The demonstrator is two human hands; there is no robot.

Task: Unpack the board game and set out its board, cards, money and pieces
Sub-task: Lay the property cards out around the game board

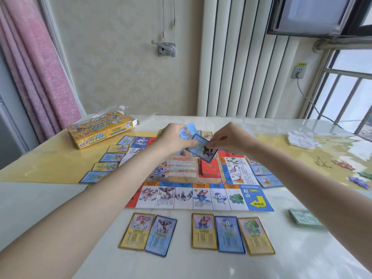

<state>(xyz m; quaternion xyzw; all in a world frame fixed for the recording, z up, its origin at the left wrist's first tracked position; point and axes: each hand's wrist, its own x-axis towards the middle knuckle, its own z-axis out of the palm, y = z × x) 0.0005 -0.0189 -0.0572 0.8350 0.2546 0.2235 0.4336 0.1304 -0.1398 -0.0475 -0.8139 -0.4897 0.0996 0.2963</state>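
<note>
both hands' fingers pinch one blue card.

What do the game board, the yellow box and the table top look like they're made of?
The game board looks like thin printed paper, since fold creases show and it lies flat with almost no thickness. The yellow box looks like light printed cardboard, with an open end flap. The table top looks like polished stone or glass over it: it mirrors the window, but which one is unclear.

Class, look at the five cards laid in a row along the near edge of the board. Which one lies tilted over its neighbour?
The blue-bordered card, second from the left: it leans and overlaps the yellow card beside it.
</note>
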